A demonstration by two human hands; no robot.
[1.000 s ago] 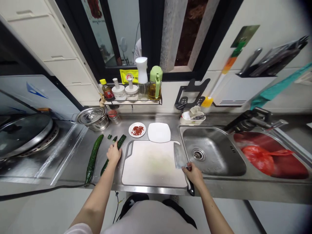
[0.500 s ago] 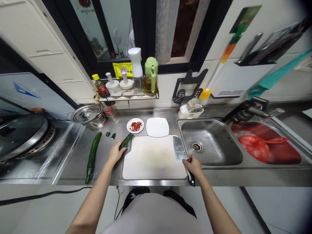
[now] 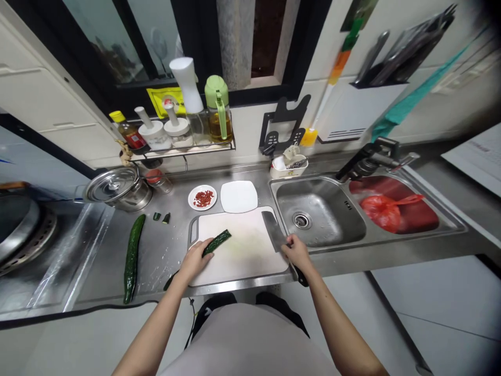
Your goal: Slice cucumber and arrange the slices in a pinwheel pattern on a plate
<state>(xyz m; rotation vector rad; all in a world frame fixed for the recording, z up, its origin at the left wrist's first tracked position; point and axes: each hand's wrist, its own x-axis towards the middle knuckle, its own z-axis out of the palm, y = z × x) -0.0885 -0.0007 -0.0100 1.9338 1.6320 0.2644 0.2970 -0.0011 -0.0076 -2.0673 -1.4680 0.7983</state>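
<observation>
My left hand (image 3: 197, 262) is wrapped round a dark green cucumber (image 3: 218, 242), whose far end points over the left part of the white cutting board (image 3: 245, 266). Its near end shows below my wrist, past the board's left edge. At the board's right edge my right hand (image 3: 296, 253) grips a kitchen knife (image 3: 274, 232) where blade meets handle. The broad blade lies along the board's right side, and the black handle sticks out below my fingers. Left on the counter is a second, whole cucumber (image 3: 134, 258); two small cut-off ends (image 3: 166, 218) lie near it.
Behind the board stand a plate of chopped red pieces (image 3: 203, 198) and a white plate (image 3: 238, 197). A steel sink (image 3: 319, 209) adjoins on the right, with a red bag (image 3: 381, 212) in its second basin. A lidded pot (image 3: 119, 188) and a seasoning shelf (image 3: 188, 151) stand back left.
My left hand has brought the cucumber rightward from the board's left edge onto the board. The right hand stays at the knife. The whole view has swung to the right.
</observation>
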